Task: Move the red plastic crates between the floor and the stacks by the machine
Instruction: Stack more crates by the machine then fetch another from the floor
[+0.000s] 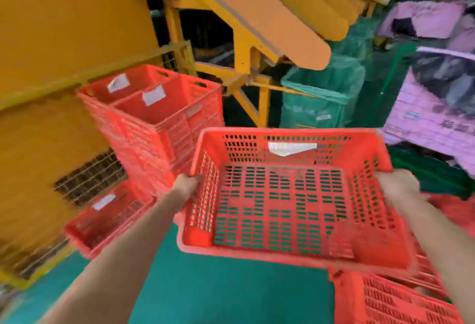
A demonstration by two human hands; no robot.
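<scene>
Head view, held crate: the red plastic crate (282,195) is being carried empty above the green floor (218,285), just right of the tall crate stacks (154,123) beside the yellow machine (64,28).
Left hand: the left hand (186,184) is gripping its left rim, fingers curled over.
Right hand: the right hand (397,187) is gripping the right rim likewise.

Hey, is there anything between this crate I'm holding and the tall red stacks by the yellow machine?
Nothing visible does. The crate, gripped by the left hand and right hand, hangs just right of the tall stacks, with nothing between them. The low crate on the floor sits below that path.
</scene>
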